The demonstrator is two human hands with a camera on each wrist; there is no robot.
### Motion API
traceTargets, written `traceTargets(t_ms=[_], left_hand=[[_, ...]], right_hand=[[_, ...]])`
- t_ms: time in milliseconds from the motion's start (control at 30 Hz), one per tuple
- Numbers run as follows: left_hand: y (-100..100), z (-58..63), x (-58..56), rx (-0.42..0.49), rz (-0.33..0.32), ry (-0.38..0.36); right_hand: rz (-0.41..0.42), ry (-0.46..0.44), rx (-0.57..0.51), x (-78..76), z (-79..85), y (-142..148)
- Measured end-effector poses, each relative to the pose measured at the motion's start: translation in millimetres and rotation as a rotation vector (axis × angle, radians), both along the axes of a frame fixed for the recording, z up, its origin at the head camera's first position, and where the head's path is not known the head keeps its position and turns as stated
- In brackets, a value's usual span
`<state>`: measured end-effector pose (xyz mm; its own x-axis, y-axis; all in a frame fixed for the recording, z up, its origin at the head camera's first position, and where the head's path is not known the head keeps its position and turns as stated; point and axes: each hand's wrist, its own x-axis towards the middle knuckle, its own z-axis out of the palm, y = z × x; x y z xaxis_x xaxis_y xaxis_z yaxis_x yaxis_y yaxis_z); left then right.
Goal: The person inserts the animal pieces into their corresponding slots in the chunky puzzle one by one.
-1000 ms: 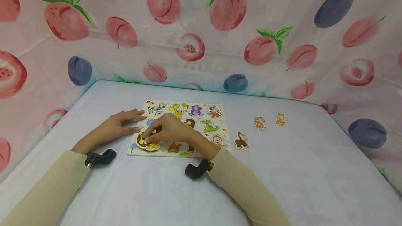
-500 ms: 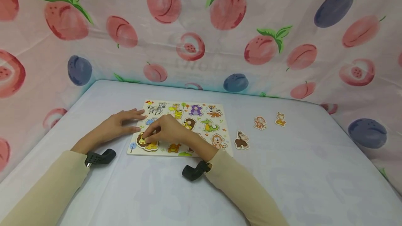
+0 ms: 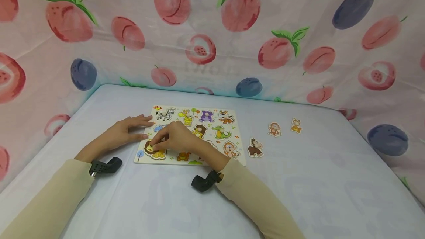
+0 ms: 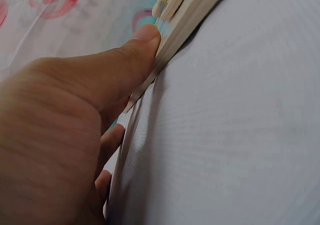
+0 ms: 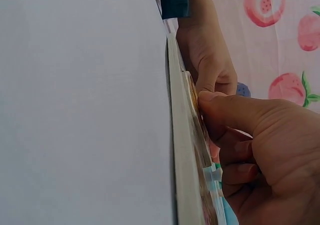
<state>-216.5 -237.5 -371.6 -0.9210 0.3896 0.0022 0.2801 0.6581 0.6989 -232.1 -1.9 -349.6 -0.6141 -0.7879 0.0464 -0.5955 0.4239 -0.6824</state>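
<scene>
A wooden animal puzzle board (image 3: 214, 119) lies on the white tablecloth. At its front left corner my right hand (image 3: 177, 135) pinches a lion puzzle piece (image 3: 160, 155) between thumb and forefinger. The piece lies over the board; in the right wrist view the lion piece (image 5: 193, 96) shows edge-on, close against the board's face, under my thumb tip. My left hand (image 3: 124, 132) rests at the board's left edge with its fingers extended. The left wrist view has that thumb (image 4: 145, 35) pressed to the board's side (image 4: 175, 42). The right forearm covers part of the bottom row.
Right of the board lie a brown gorilla piece (image 3: 255, 148), a monkey piece (image 3: 274, 130) and a small orange animal piece (image 3: 296, 125). A fruit-printed curtain (image 3: 225, 47) stands behind the table (image 3: 315, 187).
The lion piece has settled slightly lower and flatter on the board, and my right wrist has shifted a little left. My left hand stays in place.
</scene>
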Motion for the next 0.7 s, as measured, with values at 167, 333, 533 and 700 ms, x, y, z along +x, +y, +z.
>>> traceTargets(t_ms=[167,333,533,700], left_hand=[[-0.2,1.4,0.4,0.013,-0.010,0.003],[-0.1,1.7,0.2,0.013,-0.009,-0.005],[-0.2,1.5,0.6,0.013,-0.001,-0.014],[-0.1,2.2,1.7,0.014,0.002,-0.015]], right_hand=[[-0.009,-0.019,-0.006,0.4,0.6,-0.4],[-0.003,-0.024,0.005,0.5,1.1,-0.3],[0.011,-0.017,0.020,-0.1,0.6,-0.5],[0.008,-0.019,0.035,0.7,1.2,-1.1]])
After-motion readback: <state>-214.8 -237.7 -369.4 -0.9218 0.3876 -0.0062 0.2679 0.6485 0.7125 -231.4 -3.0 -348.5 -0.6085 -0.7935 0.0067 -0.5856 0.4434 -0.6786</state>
